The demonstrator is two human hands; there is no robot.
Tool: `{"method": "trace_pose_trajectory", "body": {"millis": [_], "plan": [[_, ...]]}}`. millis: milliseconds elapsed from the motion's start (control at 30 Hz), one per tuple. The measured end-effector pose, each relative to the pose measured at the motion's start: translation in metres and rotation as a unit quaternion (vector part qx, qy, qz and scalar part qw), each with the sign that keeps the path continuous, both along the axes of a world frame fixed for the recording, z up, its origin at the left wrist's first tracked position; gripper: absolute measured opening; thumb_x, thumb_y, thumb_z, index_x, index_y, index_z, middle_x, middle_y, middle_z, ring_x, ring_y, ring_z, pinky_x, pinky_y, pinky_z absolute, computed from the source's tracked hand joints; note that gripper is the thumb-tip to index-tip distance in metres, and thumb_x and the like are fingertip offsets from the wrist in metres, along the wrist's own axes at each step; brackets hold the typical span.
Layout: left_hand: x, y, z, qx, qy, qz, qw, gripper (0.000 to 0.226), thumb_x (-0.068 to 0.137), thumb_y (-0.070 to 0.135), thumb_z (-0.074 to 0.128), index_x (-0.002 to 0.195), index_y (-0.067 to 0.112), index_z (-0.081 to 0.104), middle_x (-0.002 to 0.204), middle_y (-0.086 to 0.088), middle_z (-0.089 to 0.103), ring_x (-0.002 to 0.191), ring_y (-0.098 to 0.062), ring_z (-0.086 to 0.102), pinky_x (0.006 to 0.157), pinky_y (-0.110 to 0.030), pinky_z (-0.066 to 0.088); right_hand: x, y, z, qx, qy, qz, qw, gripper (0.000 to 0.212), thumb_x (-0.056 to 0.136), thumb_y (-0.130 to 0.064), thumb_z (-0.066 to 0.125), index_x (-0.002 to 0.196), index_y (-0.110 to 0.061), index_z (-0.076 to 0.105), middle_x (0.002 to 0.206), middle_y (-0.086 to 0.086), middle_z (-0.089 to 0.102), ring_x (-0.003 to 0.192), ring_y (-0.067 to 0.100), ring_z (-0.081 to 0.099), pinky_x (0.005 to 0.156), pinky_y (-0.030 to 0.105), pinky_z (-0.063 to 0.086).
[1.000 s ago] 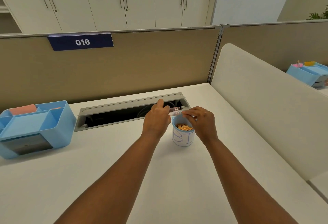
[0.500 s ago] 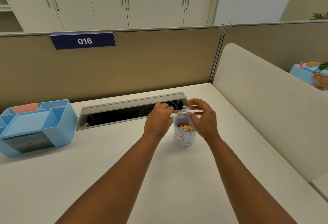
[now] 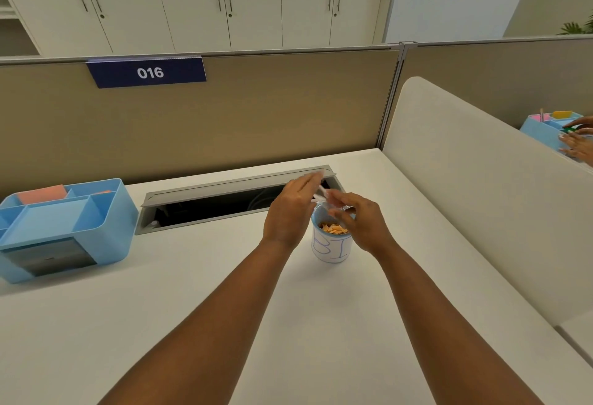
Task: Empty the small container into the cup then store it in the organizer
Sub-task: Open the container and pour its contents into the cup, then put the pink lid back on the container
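Observation:
A white cup (image 3: 332,249) with blue lettering and a blue rim stands on the white desk, with orange pieces (image 3: 333,229) inside it. Just above its far rim a small clear container (image 3: 322,194) is held between both hands; it is blurred and mostly hidden by fingers. My left hand (image 3: 288,212) grips it from the left. My right hand (image 3: 359,221) reaches over the cup's right side, fingers touching the container. The light blue organizer (image 3: 64,228) sits at the desk's far left, well apart from the hands.
An open grey cable trough (image 3: 224,204) runs along the desk's back edge behind the cup. A tan partition stands behind, a white divider (image 3: 481,196) on the right. Beyond it, another person's hands (image 3: 577,138) work at a second blue organizer.
The hands have shifted slightly over the cup; the right hand has dropped lower across the rim and the left fingers have lifted. The container is now blurred with motion. Another person's hands appeared at right.

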State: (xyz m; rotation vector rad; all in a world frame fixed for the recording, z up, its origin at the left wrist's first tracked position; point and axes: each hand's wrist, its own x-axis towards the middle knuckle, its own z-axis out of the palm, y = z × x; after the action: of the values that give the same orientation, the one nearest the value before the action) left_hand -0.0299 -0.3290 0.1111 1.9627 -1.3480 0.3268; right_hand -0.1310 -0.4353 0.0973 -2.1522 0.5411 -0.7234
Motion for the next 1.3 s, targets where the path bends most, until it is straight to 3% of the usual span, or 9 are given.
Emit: {"method": "trace_pose_trajectory", "body": {"millis": [167, 400, 567, 700, 867, 933, 1133, 1200, 1300], "plan": [[0.004, -0.001, -0.001, -0.004, 0.053, 0.011, 0.999, 0.051, 0.085, -0.008, 0.041, 0.133, 0.012, 0.040, 0.137, -0.008, 0.049, 0.127, -0.020, 0.045, 0.107, -0.028, 0.036, 0.001, -0.003, -0.003, 0.078, -0.027, -0.009, 0.997, 0.037, 0.088, -0.010, 0.052, 0.125, -0.014, 0.050, 0.123, 0.011, 0.060, 0.101, 0.012, 0.053, 0.086, 0.024, 0.044], [0.005, 0.001, -0.003, 0.000, 0.043, -0.006, 0.999, 0.068, 0.078, -0.015, 0.035, 0.137, 0.019, 0.032, 0.144, -0.003, 0.041, 0.132, -0.017, 0.039, 0.105, -0.029, 0.039, 0.001, -0.006, -0.008, 0.083, -0.022, -0.022, 0.996, 0.036, 0.091, -0.011, 0.047, 0.126, -0.013, 0.048, 0.128, 0.011, 0.056, 0.111, 0.017, 0.052, 0.091, 0.026, 0.042], [0.005, 0.006, -0.005, 0.005, 0.065, 0.019, 0.998, 0.064, 0.086, -0.003, 0.042, 0.141, 0.021, 0.020, 0.143, -0.007, 0.042, 0.128, -0.019, 0.042, 0.100, -0.027, 0.041, 0.002, -0.005, -0.005, 0.078, -0.025, -0.038, 0.996, 0.037, 0.090, -0.015, 0.049, 0.127, -0.015, 0.047, 0.127, 0.010, 0.057, 0.105, 0.014, 0.051, 0.086, 0.025, 0.043], [0.002, 0.015, -0.007, 0.040, 0.068, 0.002, 0.997, 0.070, 0.085, 0.014, 0.057, 0.141, 0.023, 0.017, 0.146, -0.004, 0.037, 0.132, -0.018, 0.037, 0.103, -0.028, 0.037, 0.005, 0.001, 0.002, 0.022, -0.043, -0.044, 0.998, 0.035, 0.086, -0.011, 0.056, 0.120, -0.014, 0.053, 0.121, 0.014, 0.059, 0.105, 0.023, 0.056, 0.083, 0.024, 0.044], [0.004, 0.032, -0.007, 0.033, 0.058, 0.025, 0.997, 0.066, 0.081, 0.023, 0.065, 0.137, 0.020, 0.031, 0.141, -0.004, 0.045, 0.129, -0.018, 0.039, 0.102, -0.029, 0.039, 0.012, 0.017, 0.014, 0.011, -0.071, 0.003, 0.997, 0.041, 0.073, -0.012, 0.072, 0.111, -0.013, 0.056, 0.100, -0.002, 0.060, 0.085, 0.007, 0.057, 0.069, 0.000, 0.045], [0.005, 0.041, -0.008, 0.019, 0.051, 0.048, 0.997, 0.055, 0.080, 0.023, 0.065, 0.130, 0.018, 0.043, 0.133, -0.004, 0.052, 0.125, -0.019, 0.043, 0.098, -0.028, 0.041, 0.017, 0.026, 0.018, 0.027, -0.080, 0.026, 0.996, 0.041, 0.070, -0.013, 0.075, 0.106, -0.015, 0.055, 0.096, -0.004, 0.060, 0.081, 0.003, 0.059, 0.068, -0.003, 0.043], [0.016, 0.084, -0.005, -0.034, 0.054, 0.107, 0.992, 0.029, 0.081, 0.023, 0.065, 0.107, 0.011, 0.063, 0.104, -0.008, 0.070, 0.094, -0.024, 0.063, 0.078, -0.030, 0.049, 0.037, 0.065, 0.027, 0.052, -0.082, 0.098, 0.990, 0.041, 0.071, -0.022, 0.074, 0.105, -0.019, 0.052, 0.095, -0.004, 0.063, 0.086, 0.009, 0.063, 0.071, 0.014, 0.052], [0.021, 0.102, -0.007, -0.028, 0.064, 0.122, 0.990, 0.028, 0.080, 0.021, 0.065, 0.107, 0.011, 0.062, 0.104, -0.009, 0.069, 0.093, -0.025, 0.063, 0.078, -0.029, 0.047, 0.044, 0.078, 0.025, 0.094, -0.086, 0.098, 0.987, 0.037, 0.077, -0.028, 0.067, 0.109, -0.019, 0.051, 0.096, -0.002, 0.064, 0.090, 0.013, 0.063, 0.071, 0.023, 0.054], [0.030, 0.128, -0.013, -0.045, 0.109, 0.177, 0.977, 0.030, 0.081, 0.019, 0.064, 0.109, 0.010, 0.060, 0.106, -0.011, 0.068, 0.093, -0.025, 0.062, 0.075, -0.024, 0.042, 0.054, 0.100, 0.010, 0.135, -0.090, 0.055, 0.985, 0.022, 0.083, -0.024, 0.061, 0.104, -0.019, 0.056, 0.095, 0.001, 0.064, 0.088, 0.017, 0.060, 0.067, 0.028, 0.054]]}}
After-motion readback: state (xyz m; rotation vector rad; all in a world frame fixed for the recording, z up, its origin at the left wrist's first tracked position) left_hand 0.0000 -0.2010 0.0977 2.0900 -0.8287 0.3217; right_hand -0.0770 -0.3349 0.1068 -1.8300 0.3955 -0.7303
